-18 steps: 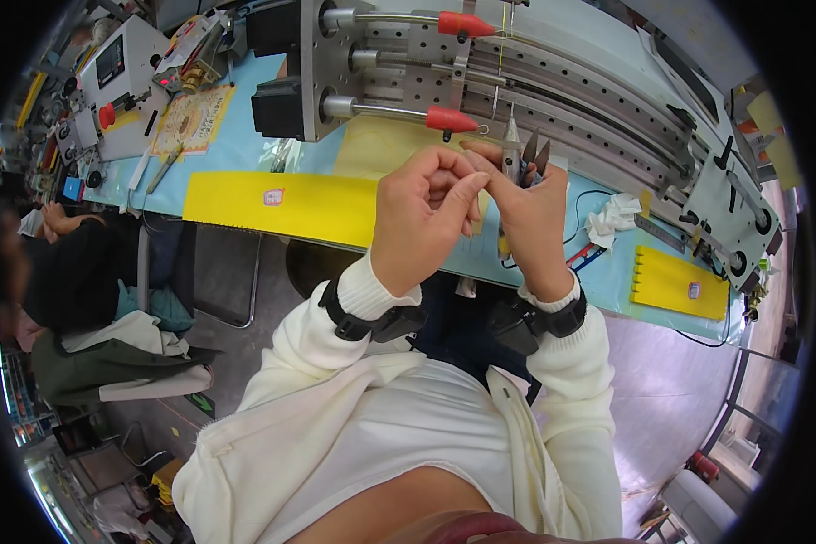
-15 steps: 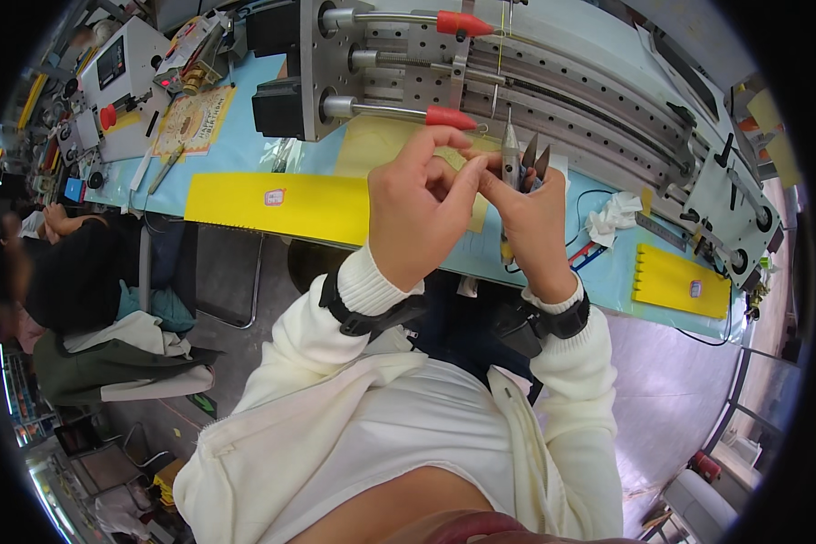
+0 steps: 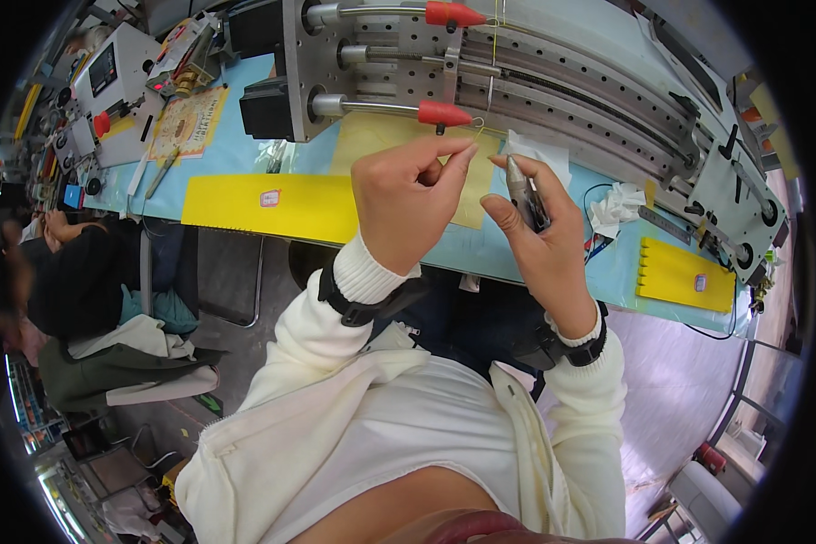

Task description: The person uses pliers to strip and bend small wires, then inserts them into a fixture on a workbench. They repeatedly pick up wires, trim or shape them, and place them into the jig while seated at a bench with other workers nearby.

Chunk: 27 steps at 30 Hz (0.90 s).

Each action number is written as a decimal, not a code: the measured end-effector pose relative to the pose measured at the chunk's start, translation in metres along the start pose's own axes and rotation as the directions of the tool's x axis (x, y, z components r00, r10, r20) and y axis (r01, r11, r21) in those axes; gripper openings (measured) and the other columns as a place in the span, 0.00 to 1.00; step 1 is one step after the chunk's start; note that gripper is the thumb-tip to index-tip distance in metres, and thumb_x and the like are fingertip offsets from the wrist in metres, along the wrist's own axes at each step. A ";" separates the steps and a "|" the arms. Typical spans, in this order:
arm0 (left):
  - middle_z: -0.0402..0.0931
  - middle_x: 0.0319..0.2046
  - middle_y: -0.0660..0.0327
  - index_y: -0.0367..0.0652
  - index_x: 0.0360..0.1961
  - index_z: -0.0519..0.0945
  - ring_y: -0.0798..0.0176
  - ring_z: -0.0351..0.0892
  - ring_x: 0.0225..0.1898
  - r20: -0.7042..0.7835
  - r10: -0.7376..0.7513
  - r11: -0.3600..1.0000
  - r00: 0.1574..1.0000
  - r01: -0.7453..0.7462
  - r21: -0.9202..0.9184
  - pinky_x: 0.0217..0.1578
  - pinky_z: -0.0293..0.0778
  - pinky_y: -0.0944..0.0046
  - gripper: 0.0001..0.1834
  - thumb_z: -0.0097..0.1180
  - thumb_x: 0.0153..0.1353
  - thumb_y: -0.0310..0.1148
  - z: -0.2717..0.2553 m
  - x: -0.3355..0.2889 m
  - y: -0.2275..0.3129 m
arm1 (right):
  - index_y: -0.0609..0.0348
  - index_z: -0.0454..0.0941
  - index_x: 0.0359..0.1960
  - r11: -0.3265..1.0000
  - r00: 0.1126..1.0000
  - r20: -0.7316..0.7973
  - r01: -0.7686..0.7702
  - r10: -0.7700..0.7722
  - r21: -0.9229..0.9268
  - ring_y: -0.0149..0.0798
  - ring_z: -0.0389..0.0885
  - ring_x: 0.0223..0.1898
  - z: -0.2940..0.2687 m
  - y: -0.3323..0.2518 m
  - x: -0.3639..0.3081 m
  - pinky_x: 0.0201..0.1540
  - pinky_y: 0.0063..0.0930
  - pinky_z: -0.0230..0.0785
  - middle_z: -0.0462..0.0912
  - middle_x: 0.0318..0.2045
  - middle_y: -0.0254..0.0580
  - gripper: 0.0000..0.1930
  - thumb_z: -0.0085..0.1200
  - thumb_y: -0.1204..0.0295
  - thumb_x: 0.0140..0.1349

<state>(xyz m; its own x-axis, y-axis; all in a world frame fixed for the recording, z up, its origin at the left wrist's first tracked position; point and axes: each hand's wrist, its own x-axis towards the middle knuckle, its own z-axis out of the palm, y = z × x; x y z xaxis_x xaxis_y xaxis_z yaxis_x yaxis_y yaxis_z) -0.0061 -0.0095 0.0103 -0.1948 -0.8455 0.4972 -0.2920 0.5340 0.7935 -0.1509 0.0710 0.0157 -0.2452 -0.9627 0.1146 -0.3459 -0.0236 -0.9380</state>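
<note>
Thread [image 3: 495, 41] hangs by the machine [image 3: 310, 59]; the right hand [image 3: 555, 238], gripping a pointed tool [image 3: 516, 179], has swung clear, seemingly leaving work to the left hand [image 3: 403, 201], pinched on what I can't tell.

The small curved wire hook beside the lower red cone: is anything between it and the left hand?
Nothing visible blocks the left hand from the small curved wire hook; anything thread-thin is too small to tell.
</note>
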 end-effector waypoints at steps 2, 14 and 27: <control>0.63 0.11 0.72 0.38 0.35 0.88 0.80 0.57 0.16 -0.012 0.011 0.999 1.000 -0.012 -0.033 0.18 0.52 0.73 0.05 0.68 0.55 0.22 0.000 -0.001 0.000 | 0.59 0.75 0.56 0.999 0.999 0.022 -0.034 0.034 0.000 0.29 0.67 0.22 -0.002 -0.003 0.000 0.28 0.24 0.63 0.78 0.21 0.39 0.20 0.61 0.63 0.66; 0.64 0.11 0.71 0.36 0.33 0.87 0.80 0.58 0.15 -0.012 -0.011 0.999 1.000 0.011 -0.032 0.18 0.53 0.74 0.04 0.69 0.55 0.23 -0.001 -0.003 0.001 | 0.62 0.74 0.60 0.999 0.998 0.061 -0.017 0.014 0.040 0.31 0.69 0.27 0.003 -0.005 0.005 0.34 0.25 0.66 0.78 0.27 0.42 0.20 0.56 0.69 0.69; 0.66 0.11 0.71 0.36 0.33 0.86 0.80 0.60 0.15 -0.006 -0.015 0.999 1.000 0.014 -0.032 0.18 0.55 0.74 0.04 0.68 0.55 0.22 -0.002 -0.003 0.000 | 0.62 0.73 0.63 0.995 0.997 0.051 -0.054 0.049 0.087 0.25 0.67 0.29 0.005 -0.007 -0.001 0.33 0.21 0.63 0.73 0.27 0.31 0.23 0.57 0.65 0.69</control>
<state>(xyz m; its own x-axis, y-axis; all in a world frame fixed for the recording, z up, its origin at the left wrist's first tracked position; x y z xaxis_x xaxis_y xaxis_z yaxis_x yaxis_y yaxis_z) -0.0034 -0.0068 0.0101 -0.1850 -0.8532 0.4877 -0.2646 0.5211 0.8114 -0.1440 0.0704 0.0203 -0.2157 -0.9751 0.0513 -0.2521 0.0049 -0.9677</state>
